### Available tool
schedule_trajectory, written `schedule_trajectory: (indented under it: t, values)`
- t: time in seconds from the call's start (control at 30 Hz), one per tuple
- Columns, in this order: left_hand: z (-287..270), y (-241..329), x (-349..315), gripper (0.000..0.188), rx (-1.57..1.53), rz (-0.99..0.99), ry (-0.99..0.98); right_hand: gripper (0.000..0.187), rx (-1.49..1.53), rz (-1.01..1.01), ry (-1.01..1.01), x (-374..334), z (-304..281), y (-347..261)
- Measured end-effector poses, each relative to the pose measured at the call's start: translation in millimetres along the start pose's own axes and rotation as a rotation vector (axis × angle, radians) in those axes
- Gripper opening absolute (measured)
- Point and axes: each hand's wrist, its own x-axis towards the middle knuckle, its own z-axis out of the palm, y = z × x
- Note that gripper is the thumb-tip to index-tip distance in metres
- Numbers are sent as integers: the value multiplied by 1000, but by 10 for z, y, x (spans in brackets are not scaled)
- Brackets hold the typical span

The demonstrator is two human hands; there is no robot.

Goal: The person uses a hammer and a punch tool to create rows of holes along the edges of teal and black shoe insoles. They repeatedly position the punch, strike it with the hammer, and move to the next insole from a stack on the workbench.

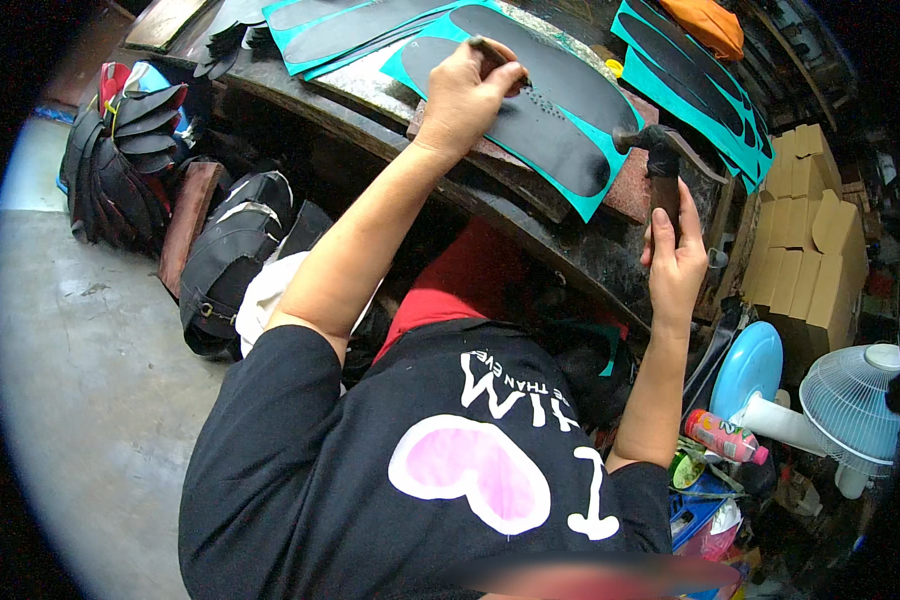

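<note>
My left hand (462, 100) is closed around a short dark metal rod, which looks like a hand punch (488, 50). Its lower end is by a teal sheet (582, 200) printed with long black sole shapes. A cluster of small dots or holes (544, 104) marks the black area just right of that hand. In my right hand (678, 262) is a hammer (660, 155), gripped by its wooden handle, with the head raised near the sheet's right end. The sheet rests partly on a reddish block (632, 190) on the workbench.
More teal sheets (705, 85) lie at the right, others (345, 45) at the far left. An orange cloth (705, 25) sits behind. Cardboard boxes (800, 260), a fan (850, 400) and a pink bottle (725, 437) stand right; hanging black pieces (120, 160) and a black bag (232, 260) left.
</note>
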Motion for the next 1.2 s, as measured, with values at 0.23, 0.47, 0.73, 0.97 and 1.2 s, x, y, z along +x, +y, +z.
schedule_trajectory:
  t: [0.23,0.47,0.73,0.97,1.2]
  values:
    - [-9,-47,4,15,235,-12,-111,47,-6,-76,29,42,44,-434]
    - [91,56,-72,21,573,327,-127,51,242,-474,131,83,0,-743]
    - [128,66,-41,10,-142,-194,56,45,-100,49,78,170,-17,63]
    - [-883,-65,577,15,218,-161,49,50,-1016,-148,189,57,-525,551]
    - [-1083,-88,647,11,18,-40,-7,50,-1081,-278,210,59,-352,697]
